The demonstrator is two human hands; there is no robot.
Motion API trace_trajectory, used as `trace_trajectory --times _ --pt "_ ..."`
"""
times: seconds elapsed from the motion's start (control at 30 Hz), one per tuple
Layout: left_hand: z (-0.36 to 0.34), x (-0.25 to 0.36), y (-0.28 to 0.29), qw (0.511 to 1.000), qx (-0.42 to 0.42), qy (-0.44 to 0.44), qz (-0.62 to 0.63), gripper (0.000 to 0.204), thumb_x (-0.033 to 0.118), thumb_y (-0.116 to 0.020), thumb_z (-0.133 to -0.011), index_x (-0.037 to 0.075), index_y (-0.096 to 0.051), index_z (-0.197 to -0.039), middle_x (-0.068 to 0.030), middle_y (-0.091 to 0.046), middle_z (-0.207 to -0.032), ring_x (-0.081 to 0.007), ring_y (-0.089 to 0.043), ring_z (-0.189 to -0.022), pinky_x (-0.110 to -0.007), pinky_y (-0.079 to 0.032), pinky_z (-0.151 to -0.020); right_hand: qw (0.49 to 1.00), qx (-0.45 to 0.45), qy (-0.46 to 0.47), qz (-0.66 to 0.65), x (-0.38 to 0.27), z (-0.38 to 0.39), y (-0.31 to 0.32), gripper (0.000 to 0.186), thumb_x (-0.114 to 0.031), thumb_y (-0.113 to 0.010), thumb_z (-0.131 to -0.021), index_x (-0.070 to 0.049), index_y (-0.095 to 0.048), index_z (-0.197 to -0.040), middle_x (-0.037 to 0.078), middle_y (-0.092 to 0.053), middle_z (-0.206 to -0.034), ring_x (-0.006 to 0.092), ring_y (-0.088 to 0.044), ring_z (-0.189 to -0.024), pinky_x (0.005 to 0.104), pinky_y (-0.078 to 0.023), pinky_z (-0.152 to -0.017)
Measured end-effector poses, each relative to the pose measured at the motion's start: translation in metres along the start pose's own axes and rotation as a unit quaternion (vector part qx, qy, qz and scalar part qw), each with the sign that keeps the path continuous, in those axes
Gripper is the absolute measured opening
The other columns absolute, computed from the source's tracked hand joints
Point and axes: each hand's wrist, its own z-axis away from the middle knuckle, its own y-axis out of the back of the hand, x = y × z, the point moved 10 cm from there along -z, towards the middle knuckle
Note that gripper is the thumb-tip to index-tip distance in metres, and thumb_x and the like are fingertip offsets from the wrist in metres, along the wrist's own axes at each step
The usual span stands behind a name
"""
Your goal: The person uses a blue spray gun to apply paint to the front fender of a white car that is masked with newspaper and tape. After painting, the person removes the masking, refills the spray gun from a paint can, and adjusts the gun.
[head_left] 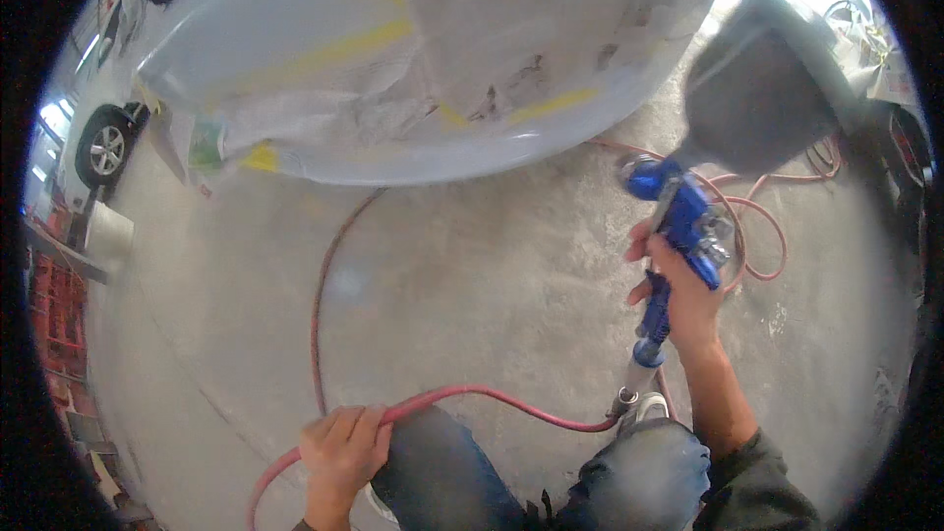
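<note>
My right hand (pixel 691 300) is wrapped round the handle of a blue paint spray gun (pixel 696 231). A dark grey cup (pixel 762 98) sits on top of the gun, tilted up toward the far right. From a fitting at the gun's lower end, a red air hose (pixel 482 390) runs left across my knees. My left hand (pixel 344 447) is closed round this hose beside my left knee. Ahead of the gun is a pale curved car bumper (pixel 452 165), partly covered with masking sheet (pixel 324 118) and yellow tape (pixel 339 47).
More hose (pixel 772 236) lies in loops on the concrete floor (pixel 472 275) at the right, and another stretch curves down the middle left. A white car's wheel (pixel 105 146), a whitish bucket (pixel 108 233) and a red rack (pixel 59 310) stand along the left.
</note>
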Motion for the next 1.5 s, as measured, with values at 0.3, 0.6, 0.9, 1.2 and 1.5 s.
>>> trace_trajectory --times 0.3,0.6,0.9,1.2,1.5 --pt "0.008 -0.034 -0.006 0.994 -0.054 -0.043 0.082 0.018 0.016 -0.073 -0.068 0.012 -0.064 -0.083 0.0003 -0.057 -0.071 -0.0173 -0.061 -0.060 -0.032 -0.049 -0.049 0.980 -0.179 -0.089 0.026 0.023 0.050 -0.073 0.048 -0.015 -0.060 -0.084 0.000 -0.048 -0.129 0.018 -0.058 -0.122 0.0298 -0.061 -0.107 0.0351 -0.061 -0.057" --pt "0.032 -0.033 0.030 0.989 -0.087 0.056 0.103 0.018 0.021 -0.071 -0.076 0.014 -0.065 -0.091 0.0004 -0.059 -0.072 -0.0191 -0.064 -0.062 -0.035 -0.051 -0.050 0.941 -0.309 -0.032 0.135 -0.021 0.070 -0.111 0.049 -0.023 -0.063 -0.087 0.000 -0.049 -0.127 0.017 -0.058 -0.115 0.0261 -0.061 -0.100 0.0350 -0.061 -0.061" --pt "0.077 -0.046 0.155 0.954 -0.099 0.281 0.042 0.016 0.021 -0.073 -0.066 0.013 -0.061 -0.073 -0.0009 -0.055 -0.067 -0.0199 -0.062 -0.058 -0.034 -0.048 -0.048 0.940 -0.280 -0.181 0.075 -0.069 0.114 -0.157 0.033 -0.012 -0.059 -0.092 -0.004 -0.051 -0.123 0.011 -0.053 -0.117 0.0213 -0.056 -0.106 0.0355 -0.061 -0.063" --pt "0.167 -0.163 0.332 0.903 -0.064 0.423 0.039 0.036 0.022 -0.082 -0.064 0.012 -0.048 -0.059 -0.0036 -0.047 -0.058 -0.0257 -0.050 -0.050 -0.038 -0.034 -0.047 0.953 -0.172 -0.198 0.151 -0.204 0.168 -0.274 0.031 -0.008 -0.052 -0.093 -0.004 -0.052 -0.124 0.009 -0.057 -0.117 0.0174 -0.056 -0.104 0.0334 -0.060 -0.059" --pt "0.074 -0.290 0.487 0.939 -0.058 0.334 -0.063 0.041 0.019 -0.080 -0.068 0.012 -0.041 -0.055 -0.0038 -0.043 -0.054 -0.0235 -0.047 -0.047 -0.038 -0.033 -0.045 0.950 -0.070 -0.298 0.066 -0.266 0.211 -0.361 0.037 -0.010 -0.054 -0.091 -0.006 -0.049 -0.128 0.009 -0.058 -0.118 0.0199 -0.057 -0.106 0.0339 -0.060 -0.057"
